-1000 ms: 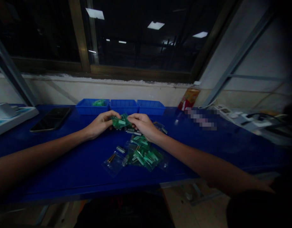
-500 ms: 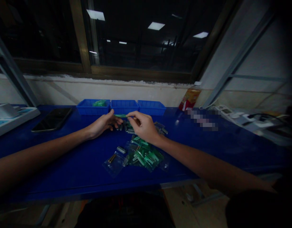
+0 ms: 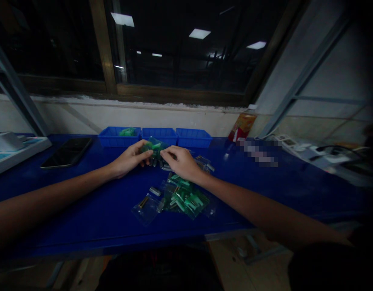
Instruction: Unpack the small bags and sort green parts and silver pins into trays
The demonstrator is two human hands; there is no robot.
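Between both hands is a small clear plastic bag [image 3: 156,144] with green pieces inside, raised above the blue table. My left hand [image 3: 133,157] pinches its left side between thumb and fingers. At the bag's right edge, the fingertips of my right hand [image 3: 180,161] are closed on it. Behind and below the hands lie several small silvery metal cylinders [image 3: 166,166], partly covered. Nearer to me is a pile of bags with green pieces [image 3: 188,198]. Beside it on the left lie a clear bag with brass-coloured pins [image 3: 145,207] and a single metal cylinder [image 3: 155,191].
Three blue bins stand along the wall: the left bin [image 3: 119,140] holds green items, beside the middle bin [image 3: 159,132] and right bin [image 3: 193,139]. A phone [image 3: 66,152] and a power strip [image 3: 31,146] lie left. At right are a red-orange packet [image 3: 242,126] and white adapters with cables [image 3: 319,153].
The bag has turned from nearly edge-on to show its flat face. My left hand's fingers have closed on its side, and my right hand has stayed near the same spot.
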